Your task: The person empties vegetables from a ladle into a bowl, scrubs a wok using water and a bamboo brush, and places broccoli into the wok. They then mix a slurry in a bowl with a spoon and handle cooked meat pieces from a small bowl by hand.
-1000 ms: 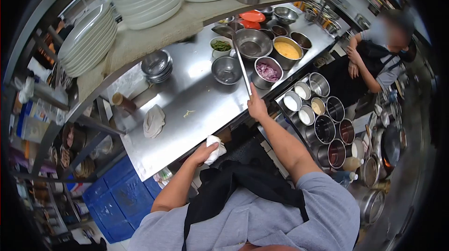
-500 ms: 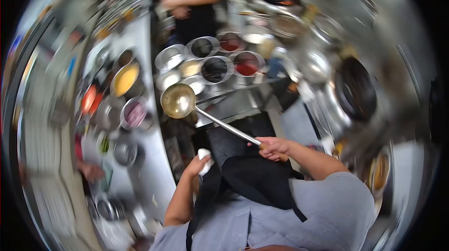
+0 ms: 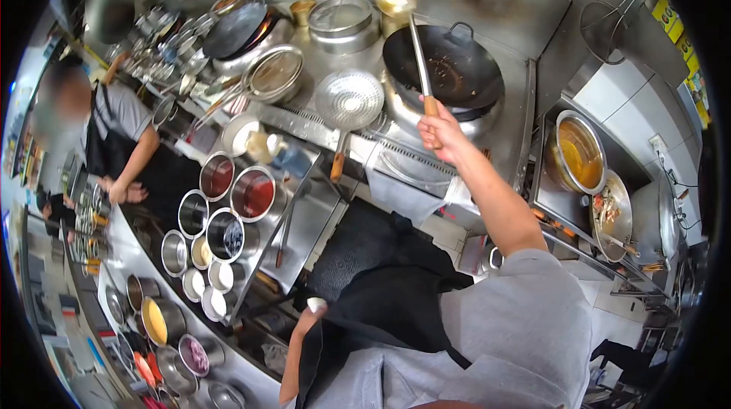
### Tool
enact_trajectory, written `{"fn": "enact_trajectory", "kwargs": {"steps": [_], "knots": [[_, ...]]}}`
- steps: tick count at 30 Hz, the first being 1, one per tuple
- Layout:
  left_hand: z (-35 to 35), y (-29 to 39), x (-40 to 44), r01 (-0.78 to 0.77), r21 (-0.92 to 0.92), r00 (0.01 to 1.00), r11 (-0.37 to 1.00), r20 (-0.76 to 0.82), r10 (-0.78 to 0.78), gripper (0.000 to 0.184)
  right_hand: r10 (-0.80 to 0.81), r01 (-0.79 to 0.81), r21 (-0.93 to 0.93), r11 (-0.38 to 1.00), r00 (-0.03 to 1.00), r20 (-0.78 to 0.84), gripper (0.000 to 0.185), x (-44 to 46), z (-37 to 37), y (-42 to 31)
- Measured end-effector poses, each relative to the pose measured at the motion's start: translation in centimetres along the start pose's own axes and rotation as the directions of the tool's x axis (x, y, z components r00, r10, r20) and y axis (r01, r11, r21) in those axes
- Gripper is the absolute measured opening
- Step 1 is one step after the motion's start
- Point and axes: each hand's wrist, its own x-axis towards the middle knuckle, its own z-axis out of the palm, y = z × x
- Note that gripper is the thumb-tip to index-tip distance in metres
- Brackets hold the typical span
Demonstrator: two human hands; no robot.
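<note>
My right hand is closed round the wooden end of a long-handled metal ladle. The ladle's bowl is up past the far side of a black wok, and its handle crosses over the wok. The wok stands on the stove with a few brown bits inside. My left hand is low beside my black apron, closed on a white cloth, of which only a small part shows. A perforated strainer with a wooden handle lies on the stove, left of the wok.
Metal pots of red sauce, dark liquid and white contents stand at the left. Another person is beyond them. A basin of orange-brown liquid sits at the right. Bowls of yellow liquid and chopped purple pieces are on the lower-left counter.
The view has turned right from the counter to the stove. My right hand has carried the ladle from near my body out over the wok. My left hand still holds the cloth.
</note>
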Motion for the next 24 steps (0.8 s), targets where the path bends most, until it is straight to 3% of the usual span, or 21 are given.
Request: {"fn": "enact_trajectory", "kwargs": {"steps": [1,2,4,5,6,7,8,9,10,12,13,14,15,16,17,18,19,20,22,24], "knots": [[-0.7,3.3,0.4,0.065,-0.108,0.996,0.992,-0.052,-0.071,0.034,-0.08,0.07,-0.081,0.994,0.989,-0.127,0.05,2.6,-0.9,-0.6],[-0.6,8.8,0.0,0.046,-0.27,0.99,0.962,-0.115,-0.079,0.032,-0.093,0.083,-0.083,0.993,0.987,-0.128,0.05,5.2,-2.7,-1.6],[-1.4,13.9,1.5,-0.046,-0.265,0.986,0.963,-0.168,0.001,0.029,-0.103,0.044,-0.22,0.975,0.959,-0.265,0.048,11.0,-6.0,-4.3],[-1.6,12.7,4.1,-0.081,-0.323,0.985,0.943,-0.173,0.026,0.028,-0.1,0.001,-0.33,0.944,0.954,-0.282,0.053,13.8,-7.4,-5.8],[-1.2,14.9,5.1,-0.092,-0.321,0.982,0.943,-0.185,0.032,0.028,-0.106,0.011,-0.329,0.944,0.957,-0.271,0.053,16.7,-8.0,-7.2],[-0.5,17.2,5.4,-0.026,-0.267,0.984,0.963,-0.178,-0.023,0.028,-0.212,-0.078,-0.68,0.729,0.919,-0.333,0.056,19.5,-8.6,-8.4],[0.1,19.4,5.9,0.043,-0.212,0.982,0.976,-0.172,-0.081,0.028,-0.335,-0.203,-0.898,0.39,0.877,-0.344,0.059,22.0,-9.2,-9.7],[0.6,17.4,8.0,-0.04,-0.102,0.987,0.994,-0.16,0.023,0.028,-0.322,-0.32,-0.947,0.023,0.894,-0.31,0.065,25.5,-10.6,-11.1],[1.6,17.5,9.4,-0.032,-0.151,0.993,0.988,-0.119,0.014,0.028,-0.327,-0.31,-0.95,0.022,0.896,-0.3,0.065,29.2,-13.1,-11.3],[2.3,16.7,12.2,-0.052,-0.15,0.993,0.987,-0.114,0.035,0.028,-0.41,-0.253,-0.897,-0.362,0.908,-0.091,0.06,36.4,-17.2,-12.0],[2.6,16.0,13.4,-0.057,-0.146,0.994,0.988,-0.096,0.043,0.028,-0.031,-0.286,-0.936,-0.205,0.958,-0.286,0.028,36.1,-13.5,-16.6],[3.0,15.2,14.3,-0.058,-0.145,0.996,0.988,-0.075,0.047,0.029,-0.031,-0.273,-0.939,-0.209,0.962,-0.272,0.028,37.8,-13.4,-17.4],[3.4,14.5,14.8,-0.051,-0.145,0.998,0.988,-0.047,0.044,0.029,0.046,-0.346,-0.849,0.399,0.933,-0.358,0.011,39.2,-14.0,-17.5],[3.9,14.3,14.6,-0.036,-0.144,0.999,0.989,-0.012,0.035,0.03,0.171,-0.34,-0.417,0.843,0.905,-0.391,0.009,40.1,-15.0,-17.2],[4.3,14.0,14.4,-0.026,-0.153,1.0,0.988,-0.013,0.024,0.03,0.208,-0.321,-0.359,0.876,0.925,-0.318,0.012,40.5,-16.1,-16.1],[4.5,14.1,13.6,-0.002,-0.118,0.994,0.993,-0.112,-0.011,0.03,0.146,-0.326,-0.563,0.759,0.929,-0.341,0.018,40.1,-16.2,-14.7],[4.8,14.0,12.6,0.029,-0.086,0.977,0.996,-0.209,-0.046,0.029,-0.038,-0.241,-0.79,0.564,0.948,-0.316,0.032,37.4,-15.1,-14.1],[5.2,12.8,11.0,0.042,-0.097,0.976,0.994,-0.208,-0.061,0.029,-0.206,-0.161,-0.939,0.302,0.951,-0.229,0.047,34.2,-13.6,-13.5],[5.4,12.1,8.3,0.141,-0.127,0.953,0.982,-0.253,-0.17,0.03,-0.314,-0.144,-0.988,0.057,0.937,-0.155,0.078,31.8,-14.5,-11.2],[6.2,12.2,5.5,0.233,-0.172,0.922,0.957,-0.273,-0.274,0.03,-0.251,-0.189,-0.972,0.141,0.943,-0.219,0.08,28.0,-12.9,-12.2]]}}
